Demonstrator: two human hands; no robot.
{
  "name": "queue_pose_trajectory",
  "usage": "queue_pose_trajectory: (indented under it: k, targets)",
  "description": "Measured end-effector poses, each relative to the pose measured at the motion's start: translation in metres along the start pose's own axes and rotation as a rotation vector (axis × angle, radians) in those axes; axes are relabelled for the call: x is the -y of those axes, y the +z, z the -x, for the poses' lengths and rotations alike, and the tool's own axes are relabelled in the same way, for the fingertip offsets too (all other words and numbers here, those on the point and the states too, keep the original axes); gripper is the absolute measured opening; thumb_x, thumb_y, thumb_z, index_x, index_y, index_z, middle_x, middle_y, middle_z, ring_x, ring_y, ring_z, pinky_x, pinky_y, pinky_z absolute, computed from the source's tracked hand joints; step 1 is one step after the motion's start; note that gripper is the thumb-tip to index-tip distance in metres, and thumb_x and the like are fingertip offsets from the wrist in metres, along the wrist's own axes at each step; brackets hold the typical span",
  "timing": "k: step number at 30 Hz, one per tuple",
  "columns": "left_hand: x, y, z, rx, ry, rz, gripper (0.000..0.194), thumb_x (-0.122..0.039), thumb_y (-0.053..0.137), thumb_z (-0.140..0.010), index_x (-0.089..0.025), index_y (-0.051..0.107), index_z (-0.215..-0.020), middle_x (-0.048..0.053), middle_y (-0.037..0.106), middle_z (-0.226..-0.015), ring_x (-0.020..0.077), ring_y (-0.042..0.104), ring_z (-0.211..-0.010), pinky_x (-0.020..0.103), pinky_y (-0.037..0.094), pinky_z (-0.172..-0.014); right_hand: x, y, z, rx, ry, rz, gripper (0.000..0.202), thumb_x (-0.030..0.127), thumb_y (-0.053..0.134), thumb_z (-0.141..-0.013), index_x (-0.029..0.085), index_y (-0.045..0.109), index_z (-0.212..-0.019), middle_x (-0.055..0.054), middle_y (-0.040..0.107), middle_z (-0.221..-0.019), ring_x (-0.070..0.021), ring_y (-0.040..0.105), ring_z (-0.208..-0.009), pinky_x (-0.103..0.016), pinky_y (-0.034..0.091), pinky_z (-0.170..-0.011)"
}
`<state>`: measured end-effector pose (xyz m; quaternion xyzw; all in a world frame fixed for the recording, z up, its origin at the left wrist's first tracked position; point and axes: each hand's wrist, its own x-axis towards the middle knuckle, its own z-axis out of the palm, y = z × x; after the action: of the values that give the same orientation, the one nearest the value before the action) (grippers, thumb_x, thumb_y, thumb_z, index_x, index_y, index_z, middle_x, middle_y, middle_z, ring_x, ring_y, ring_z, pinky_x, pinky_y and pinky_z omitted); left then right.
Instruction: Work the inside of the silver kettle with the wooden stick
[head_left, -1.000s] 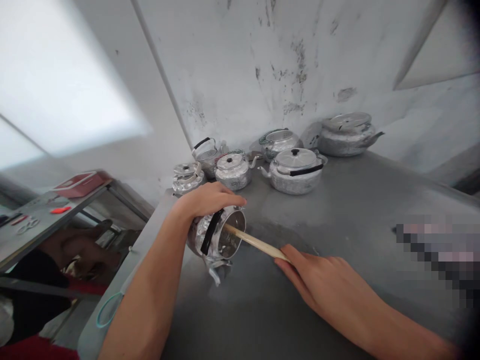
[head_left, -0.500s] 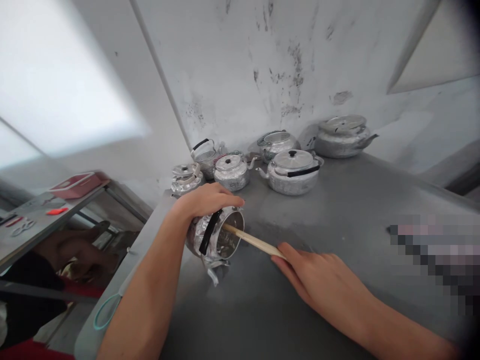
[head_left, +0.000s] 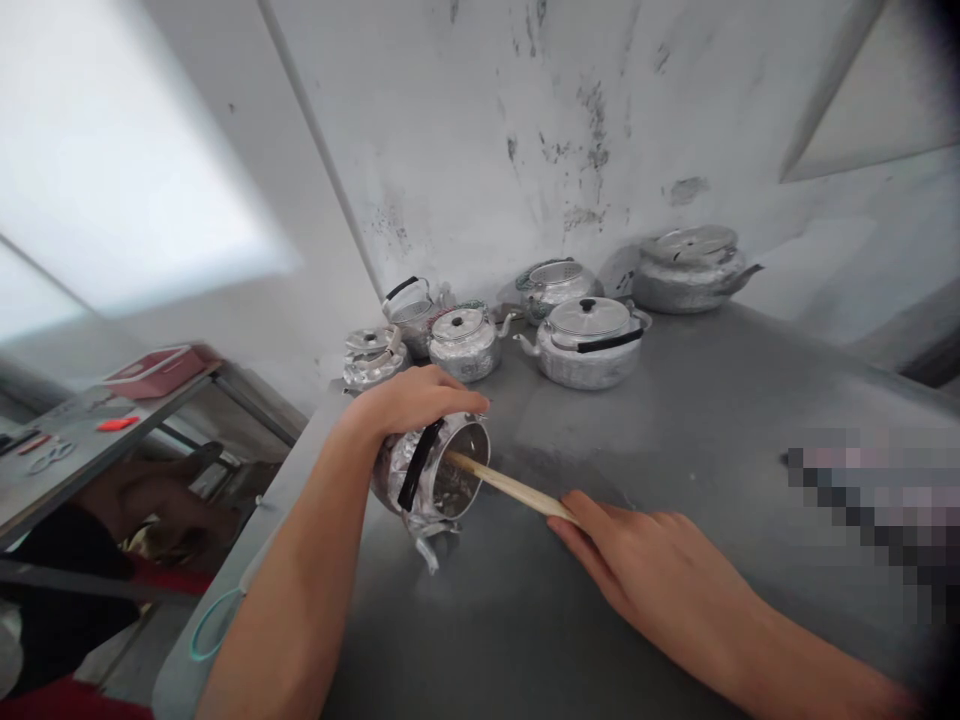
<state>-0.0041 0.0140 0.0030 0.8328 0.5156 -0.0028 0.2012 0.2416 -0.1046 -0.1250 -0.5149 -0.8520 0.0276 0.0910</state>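
A dented silver metal kettle [head_left: 397, 460] lies tipped on its side on the grey table [head_left: 600, 430], its round mouth facing right. My left hand [head_left: 420, 397] is closed over its upper side, thumb along the rim. The black handle [head_left: 421, 466] hangs across the kettle's body, and the spout [head_left: 426, 553] points toward me. Between the fingers of my right hand [head_left: 637, 552] is a light wooden stick [head_left: 521, 490]. Its far end reaches into the kettle's mouth, where the tip is hidden.
Several metal kettles stand along the wall, among them a lidded kettle [head_left: 589, 345] and a larger kettle [head_left: 690, 275] at the far right. A lower side table at left carries a pink basket [head_left: 154, 373], scissors [head_left: 50, 458] and an orange object [head_left: 118, 424]. A blurred patch covers the right.
The stick and my right hand have shifted very slightly right. The tipped kettle and my left hand look the same.
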Motion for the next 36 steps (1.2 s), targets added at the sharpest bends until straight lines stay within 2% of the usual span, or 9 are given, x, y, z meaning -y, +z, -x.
queue_pose_trajectory:
  k: [5, 11, 16, 21, 27, 31, 36]
  targets:
    - [0.002, 0.0, -0.001, 0.006, -0.048, 0.08, 0.052, -0.069, 0.054, -0.087, -0.029, 0.081, -0.104, 0.001, 0.075, -0.12, 0.027, 0.068, -0.107, 0.029, 0.05, -0.091, -0.003, 0.002, 0.004, -0.091, -0.031, -0.024, 0.024, 0.034, 0.041, -0.108, 0.027, 0.056, -0.09, 0.003, 0.073, -0.064, -0.0294, 0.074, -0.051, -0.035, 0.028, -0.044]
    - [0.001, 0.0, -0.001, -0.005, -0.047, 0.067, 0.047, -0.065, 0.054, -0.088, -0.028, 0.081, -0.1, 0.0, 0.076, -0.115, 0.0264, 0.068, -0.103, 0.031, 0.049, -0.09, -0.007, 0.006, 0.005, -0.12, -0.054, -0.07, 0.031, 0.039, 0.036, -0.109, 0.026, 0.055, -0.089, 0.003, 0.072, -0.062, -0.0267, 0.074, -0.05, -0.034, 0.03, -0.045]
    - [0.003, 0.0, -0.001, -0.005, -0.049, 0.064, 0.048, -0.065, 0.053, -0.088, -0.03, 0.081, -0.105, 0.001, 0.074, -0.119, 0.0279, 0.068, -0.106, 0.031, 0.051, -0.09, -0.009, 0.007, 0.006, -0.154, -0.031, -0.033, 0.038, 0.042, 0.03, -0.11, 0.026, 0.055, -0.086, 0.001, 0.071, -0.057, -0.0276, 0.072, -0.046, -0.034, 0.026, -0.044]
    - [0.009, 0.001, -0.003, -0.011, 0.039, 0.028, 0.041, -0.058, 0.052, -0.091, -0.033, 0.08, -0.106, -0.001, 0.075, -0.12, 0.027, 0.068, -0.107, 0.031, 0.051, -0.092, -0.011, 0.008, 0.004, -0.214, -0.056, -0.001, 0.042, 0.044, 0.026, -0.11, 0.026, 0.056, -0.087, 0.002, 0.069, -0.053, -0.0287, 0.07, -0.042, -0.035, 0.023, -0.044]
    - [0.009, 0.001, -0.003, -0.02, 0.019, 0.047, 0.042, -0.061, 0.053, -0.09, -0.031, 0.081, -0.1, -0.002, 0.077, -0.113, 0.0267, 0.069, -0.104, 0.031, 0.051, -0.09, -0.01, 0.008, 0.001, -0.189, -0.038, 0.008, 0.035, 0.042, 0.033, -0.109, 0.026, 0.056, -0.088, 0.002, 0.072, -0.058, -0.0288, 0.073, -0.047, -0.034, 0.027, -0.044]
    - [0.008, 0.001, -0.003, -0.03, 0.006, 0.051, 0.044, -0.063, 0.054, -0.088, -0.031, 0.081, -0.102, -0.002, 0.076, -0.115, 0.027, 0.069, -0.105, 0.031, 0.051, -0.091, -0.009, 0.006, 0.0, -0.12, 0.012, 0.039, 0.031, 0.038, 0.038, -0.109, 0.026, 0.056, -0.086, 0.001, 0.073, -0.058, -0.0297, 0.073, -0.048, -0.033, 0.026, -0.044]
    - [0.006, 0.0, -0.002, -0.021, -0.044, 0.083, 0.051, -0.068, 0.055, -0.086, -0.028, 0.082, -0.102, 0.001, 0.076, -0.119, 0.0291, 0.068, -0.109, 0.033, 0.052, -0.092, -0.007, 0.003, 0.001, -0.105, 0.009, 0.046, 0.026, 0.037, 0.044, -0.107, 0.025, 0.057, -0.087, 0.001, 0.074, -0.059, -0.0286, 0.075, -0.05, -0.032, 0.027, -0.043]
